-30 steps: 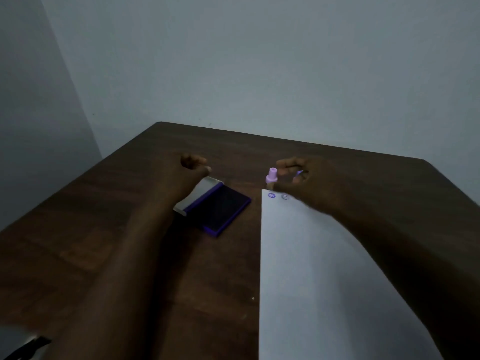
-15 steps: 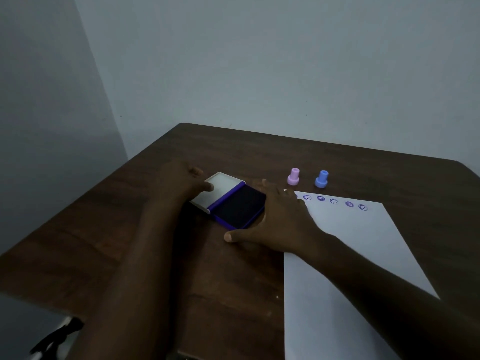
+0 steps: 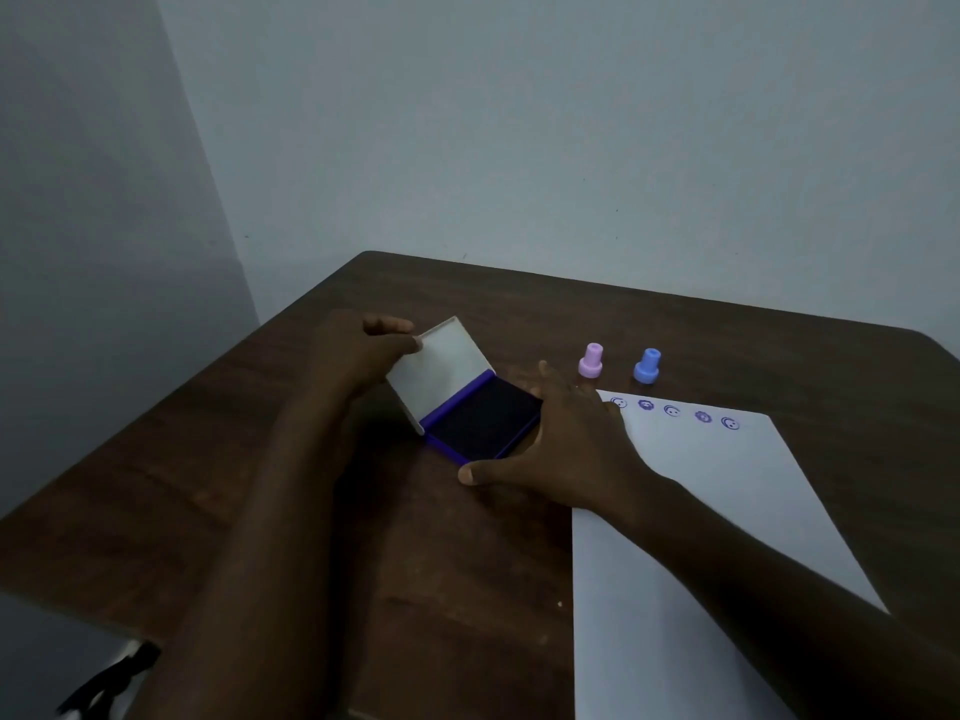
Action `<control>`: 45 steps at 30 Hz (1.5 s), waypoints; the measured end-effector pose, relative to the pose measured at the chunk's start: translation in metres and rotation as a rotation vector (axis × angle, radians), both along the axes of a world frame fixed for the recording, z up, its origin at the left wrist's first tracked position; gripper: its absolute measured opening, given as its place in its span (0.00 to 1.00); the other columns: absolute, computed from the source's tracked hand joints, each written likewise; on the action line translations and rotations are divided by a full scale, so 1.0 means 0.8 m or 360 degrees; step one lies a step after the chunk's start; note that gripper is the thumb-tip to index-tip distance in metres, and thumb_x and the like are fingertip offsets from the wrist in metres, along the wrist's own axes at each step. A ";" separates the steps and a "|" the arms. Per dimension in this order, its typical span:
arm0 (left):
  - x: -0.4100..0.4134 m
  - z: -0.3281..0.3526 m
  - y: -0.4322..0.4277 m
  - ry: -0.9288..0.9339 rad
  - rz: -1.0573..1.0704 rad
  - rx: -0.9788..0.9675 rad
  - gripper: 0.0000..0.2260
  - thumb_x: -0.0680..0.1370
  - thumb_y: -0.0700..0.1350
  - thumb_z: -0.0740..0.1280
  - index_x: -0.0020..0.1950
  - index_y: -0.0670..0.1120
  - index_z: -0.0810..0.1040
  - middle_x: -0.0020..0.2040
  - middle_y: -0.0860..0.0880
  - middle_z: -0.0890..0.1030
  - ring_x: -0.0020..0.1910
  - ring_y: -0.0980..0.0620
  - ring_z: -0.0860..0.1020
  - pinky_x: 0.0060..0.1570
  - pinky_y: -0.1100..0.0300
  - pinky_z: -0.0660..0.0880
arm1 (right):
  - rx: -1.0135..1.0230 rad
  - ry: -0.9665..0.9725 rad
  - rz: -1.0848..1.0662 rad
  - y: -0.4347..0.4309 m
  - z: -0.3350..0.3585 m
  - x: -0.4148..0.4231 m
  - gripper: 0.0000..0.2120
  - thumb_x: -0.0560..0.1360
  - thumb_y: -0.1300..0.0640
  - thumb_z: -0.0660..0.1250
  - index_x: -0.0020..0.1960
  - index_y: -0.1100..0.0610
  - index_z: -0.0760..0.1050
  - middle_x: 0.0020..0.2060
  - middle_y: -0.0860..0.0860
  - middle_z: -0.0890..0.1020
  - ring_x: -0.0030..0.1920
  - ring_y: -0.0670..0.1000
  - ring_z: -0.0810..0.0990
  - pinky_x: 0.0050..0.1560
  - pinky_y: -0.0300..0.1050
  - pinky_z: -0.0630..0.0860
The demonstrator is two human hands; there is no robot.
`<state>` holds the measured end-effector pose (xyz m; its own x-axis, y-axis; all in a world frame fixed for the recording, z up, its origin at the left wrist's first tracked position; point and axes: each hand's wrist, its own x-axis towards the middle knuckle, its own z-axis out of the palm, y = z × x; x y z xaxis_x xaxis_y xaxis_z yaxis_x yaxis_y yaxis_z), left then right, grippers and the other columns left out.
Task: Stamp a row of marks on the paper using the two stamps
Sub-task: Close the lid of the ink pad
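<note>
A pink stamp (image 3: 590, 360) and a blue stamp (image 3: 647, 365) stand upright side by side on the table, just beyond the white paper (image 3: 717, 511). A row of several purple marks (image 3: 673, 411) runs along the paper's far edge. Left of the paper lies a purple ink pad (image 3: 480, 420) with its white lid (image 3: 441, 371) tilted up. My left hand (image 3: 363, 350) grips the lid's far edge. My right hand (image 3: 561, 444) is spread flat against the pad's right side, thumb at its near corner.
The dark wooden table (image 3: 234, 485) sits in a corner between two pale walls. Its left and far edges are close to the pad. A dark object (image 3: 104, 683) shows below the table's near left edge.
The white lid has swung up from lying flat to a steep tilt under my left hand. My right hand stays braced against the pad. A second ago it was by the pink stamp.
</note>
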<state>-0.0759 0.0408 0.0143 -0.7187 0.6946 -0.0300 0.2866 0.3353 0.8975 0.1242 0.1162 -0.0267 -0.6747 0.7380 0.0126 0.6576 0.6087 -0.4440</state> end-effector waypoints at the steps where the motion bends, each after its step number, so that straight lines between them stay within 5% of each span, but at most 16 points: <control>1: 0.001 0.005 -0.004 -0.0081 -0.0071 0.0093 0.12 0.75 0.42 0.71 0.58 0.47 0.80 0.53 0.52 0.78 0.50 0.54 0.75 0.42 0.61 0.72 | 0.0002 -0.0011 -0.0003 -0.001 0.001 0.001 0.62 0.48 0.19 0.66 0.76 0.44 0.54 0.78 0.49 0.57 0.77 0.55 0.57 0.73 0.65 0.60; 6: 0.014 0.013 -0.011 -0.0183 -0.0489 0.0026 0.13 0.71 0.44 0.74 0.55 0.51 0.83 0.54 0.51 0.83 0.56 0.51 0.79 0.53 0.52 0.79 | 0.0028 -0.0010 0.0050 -0.008 0.009 0.008 0.58 0.54 0.23 0.69 0.77 0.43 0.52 0.79 0.50 0.50 0.78 0.56 0.51 0.74 0.66 0.53; 10: 0.029 0.013 -0.007 -0.0015 -0.0647 -0.0082 0.14 0.67 0.47 0.77 0.52 0.53 0.84 0.50 0.52 0.84 0.51 0.54 0.80 0.42 0.60 0.73 | -0.0041 0.0026 -0.0021 -0.009 0.011 0.013 0.69 0.52 0.25 0.72 0.78 0.49 0.38 0.79 0.49 0.50 0.79 0.57 0.49 0.75 0.66 0.51; 14: 0.049 0.009 0.004 0.0254 -0.0807 -0.0292 0.17 0.65 0.49 0.80 0.51 0.53 0.82 0.45 0.52 0.82 0.45 0.55 0.80 0.42 0.62 0.75 | -0.0108 0.0084 0.0002 -0.005 0.026 0.031 0.70 0.51 0.26 0.74 0.78 0.48 0.38 0.79 0.46 0.52 0.79 0.53 0.49 0.75 0.65 0.50; 19: 0.066 -0.005 0.019 0.0585 -0.0805 -0.0529 0.21 0.61 0.53 0.81 0.50 0.55 0.79 0.46 0.55 0.80 0.45 0.56 0.78 0.43 0.60 0.77 | -0.0059 0.0190 -0.0144 0.020 0.043 0.062 0.72 0.46 0.22 0.70 0.77 0.46 0.37 0.74 0.41 0.65 0.75 0.50 0.61 0.74 0.62 0.56; 30: 0.064 -0.009 0.018 0.0670 -0.0839 -0.0577 0.22 0.60 0.57 0.81 0.50 0.56 0.81 0.47 0.55 0.80 0.47 0.55 0.78 0.49 0.55 0.78 | -0.0027 0.0333 -0.0161 0.029 0.055 0.094 0.75 0.36 0.16 0.60 0.77 0.42 0.41 0.74 0.45 0.67 0.71 0.52 0.69 0.71 0.64 0.63; 34: 0.047 -0.003 0.013 0.0425 -0.0583 -0.0186 0.14 0.68 0.58 0.75 0.51 0.56 0.83 0.46 0.59 0.82 0.46 0.63 0.77 0.40 0.66 0.71 | -0.0025 0.0375 -0.0168 0.029 0.054 0.103 0.70 0.41 0.19 0.65 0.77 0.42 0.46 0.73 0.43 0.69 0.69 0.49 0.71 0.69 0.53 0.67; 37: 0.028 -0.004 0.007 0.0247 -0.0360 0.0057 0.13 0.70 0.58 0.72 0.51 0.56 0.84 0.49 0.58 0.84 0.49 0.61 0.79 0.46 0.64 0.74 | -0.0060 0.0466 -0.0163 0.027 0.060 0.112 0.61 0.49 0.27 0.72 0.76 0.43 0.52 0.73 0.45 0.69 0.65 0.47 0.72 0.63 0.45 0.69; 45: 0.026 -0.002 0.006 0.0315 -0.0693 -0.0467 0.28 0.63 0.57 0.79 0.60 0.55 0.77 0.51 0.56 0.80 0.47 0.61 0.76 0.39 0.65 0.72 | 0.0016 0.0648 -0.0247 0.015 0.054 0.160 0.42 0.57 0.31 0.74 0.67 0.43 0.70 0.63 0.44 0.77 0.57 0.46 0.76 0.55 0.46 0.73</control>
<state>-0.0553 0.0457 0.0127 -0.3788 0.9114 -0.1607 0.6078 0.3759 0.6995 0.2518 0.1284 0.0161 -0.4944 0.8287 0.2623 0.5142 0.5222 -0.6803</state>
